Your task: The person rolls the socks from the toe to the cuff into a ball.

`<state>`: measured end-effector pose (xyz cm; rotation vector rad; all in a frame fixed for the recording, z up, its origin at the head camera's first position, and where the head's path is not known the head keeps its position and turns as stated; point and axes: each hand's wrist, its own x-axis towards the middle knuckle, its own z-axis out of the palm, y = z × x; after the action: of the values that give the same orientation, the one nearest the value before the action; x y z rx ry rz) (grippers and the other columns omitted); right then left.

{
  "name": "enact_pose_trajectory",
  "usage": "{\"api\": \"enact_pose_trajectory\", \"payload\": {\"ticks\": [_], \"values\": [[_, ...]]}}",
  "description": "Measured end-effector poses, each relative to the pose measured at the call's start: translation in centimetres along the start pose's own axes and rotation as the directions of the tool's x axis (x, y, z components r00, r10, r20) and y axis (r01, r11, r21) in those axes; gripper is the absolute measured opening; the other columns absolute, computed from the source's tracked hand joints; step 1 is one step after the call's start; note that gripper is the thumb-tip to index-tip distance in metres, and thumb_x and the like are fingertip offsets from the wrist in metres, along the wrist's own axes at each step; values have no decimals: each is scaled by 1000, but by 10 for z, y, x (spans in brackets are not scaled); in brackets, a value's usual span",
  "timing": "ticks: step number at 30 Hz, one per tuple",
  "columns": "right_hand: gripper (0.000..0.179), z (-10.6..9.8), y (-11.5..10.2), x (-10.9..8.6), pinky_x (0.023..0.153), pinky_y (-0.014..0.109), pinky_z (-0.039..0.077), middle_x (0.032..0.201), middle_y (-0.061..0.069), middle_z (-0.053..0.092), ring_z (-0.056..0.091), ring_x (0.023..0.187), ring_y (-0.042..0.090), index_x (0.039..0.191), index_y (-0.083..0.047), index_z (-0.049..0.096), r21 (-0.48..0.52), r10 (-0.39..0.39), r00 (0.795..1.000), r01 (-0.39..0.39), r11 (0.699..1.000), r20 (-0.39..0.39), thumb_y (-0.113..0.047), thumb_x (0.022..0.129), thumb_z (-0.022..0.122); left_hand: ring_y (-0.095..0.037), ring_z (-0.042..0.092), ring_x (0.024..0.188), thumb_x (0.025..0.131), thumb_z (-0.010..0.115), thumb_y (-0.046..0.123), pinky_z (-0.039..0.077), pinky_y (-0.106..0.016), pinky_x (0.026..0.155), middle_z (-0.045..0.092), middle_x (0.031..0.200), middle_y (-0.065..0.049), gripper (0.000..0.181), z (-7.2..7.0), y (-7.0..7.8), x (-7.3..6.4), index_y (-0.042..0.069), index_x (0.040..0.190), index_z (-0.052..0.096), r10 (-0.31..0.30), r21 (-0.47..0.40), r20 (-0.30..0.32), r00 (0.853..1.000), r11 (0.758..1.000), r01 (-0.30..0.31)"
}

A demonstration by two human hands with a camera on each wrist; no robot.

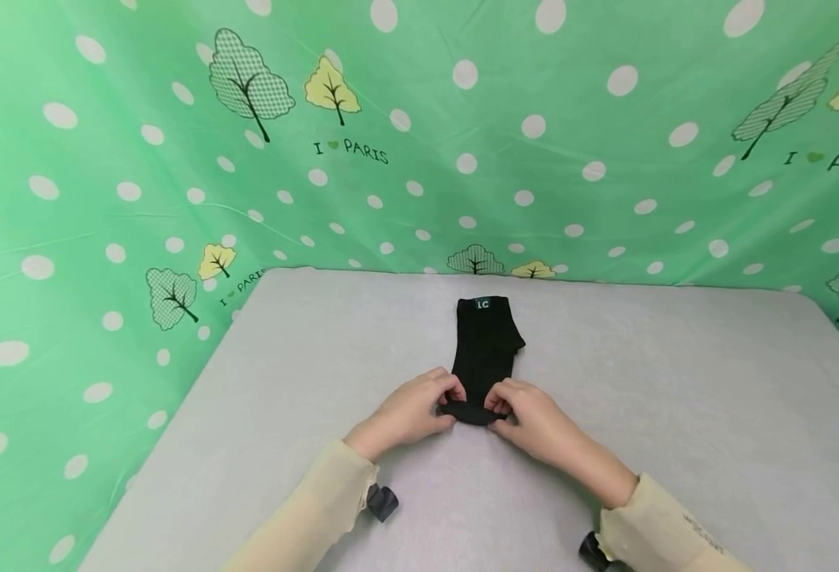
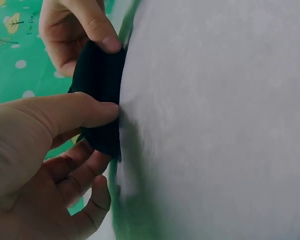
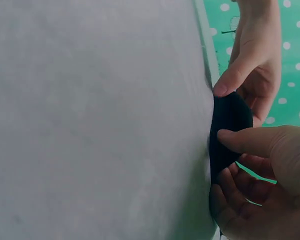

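A black sock [image 1: 485,349] lies flat on the pale grey surface, its cuff with an "LC" label pointing away from me and its heel jutting right. The near end is turned up into a fold. My left hand [image 1: 419,407] pinches the left side of that fold, thumb on the near side and fingers behind. On the right side, my right hand [image 1: 536,419] pinches the fold the same way. Both wrist views show the folded sock [image 2: 101,75] between the two thumbs. Whether a second sock lies underneath cannot be seen.
The grey padded surface [image 1: 305,342] extends to both sides of the sock. Behind it and at the left hangs a green curtain [image 1: 419,159] with white dots and printed trees. Small black cameras [image 1: 382,502] sit at the cream sleeves.
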<state>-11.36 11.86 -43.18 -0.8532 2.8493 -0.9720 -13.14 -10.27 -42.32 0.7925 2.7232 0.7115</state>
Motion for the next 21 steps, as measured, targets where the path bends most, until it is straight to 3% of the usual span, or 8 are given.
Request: {"api": "enact_pose_trajectory", "payload": {"ticks": [7,14,21], "values": [[30,-3,-1,3,69,24,49,85,-5,60,54,78,7,95,-12,64,-26,9,1000,-8,1000,21,-4,75,84,-11,60,93,89,73,15,51,-27,86,66,103,3,22,0,-3,3,16,109,63,-30,-36,-21,999,999,29],[25,-4,-1,5,67,23,50,84,-2,65,56,74,7,99,-11,65,6,89,995,-88,996,-48,-1,80,78,-14,64,100,93,71,19,53,-32,91,68,110,1,31,0,-3,4,16,120,58,-34,-75,-67,997,997,29],[16,-8,4,3,66,23,52,81,-3,68,57,72,4,94,-12,67,82,91,993,-85,993,-78,-1,85,73,-13,65,97,90,74,18,54,-30,89,65,109,2,25,-1,-3,2,16,110,59,-2,-99,-137,991,995,-11]]}}
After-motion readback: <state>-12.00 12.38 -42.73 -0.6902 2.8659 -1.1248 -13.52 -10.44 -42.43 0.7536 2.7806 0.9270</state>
